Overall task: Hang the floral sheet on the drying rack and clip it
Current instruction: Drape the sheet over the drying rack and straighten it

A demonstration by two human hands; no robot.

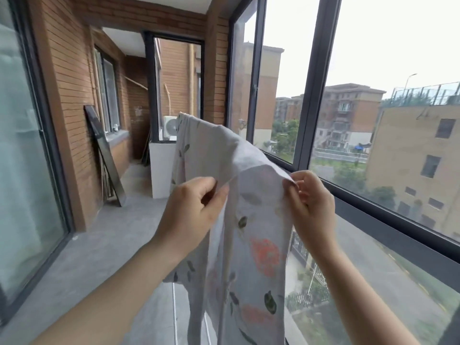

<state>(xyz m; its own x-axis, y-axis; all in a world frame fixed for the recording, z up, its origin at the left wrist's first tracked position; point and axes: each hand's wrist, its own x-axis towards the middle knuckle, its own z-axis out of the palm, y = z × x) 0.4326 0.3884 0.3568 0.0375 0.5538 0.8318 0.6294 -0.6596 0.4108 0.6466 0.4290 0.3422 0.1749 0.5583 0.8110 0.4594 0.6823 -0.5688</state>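
A white floral sheet (239, 245) with red flowers and dark green leaves hangs in front of me and runs away toward the balcony's far end. My left hand (194, 210) pinches its near top edge between thumb and fingers. A little to the right, my right hand (310, 202) pinches the near corner of the same edge. Both hands hold the edge up at chest height. A thin white bar of the drying rack (175, 314) shows below the cloth; the sheet covers the rest of the rack. No clip is visible.
I stand on a narrow balcony with a grey concrete floor (94, 250). A large window (373, 120) runs along the right, glass doors on the left. A dark framed panel (104, 155) leans on the brick wall. A white cabinet (161, 170) stands behind the sheet.
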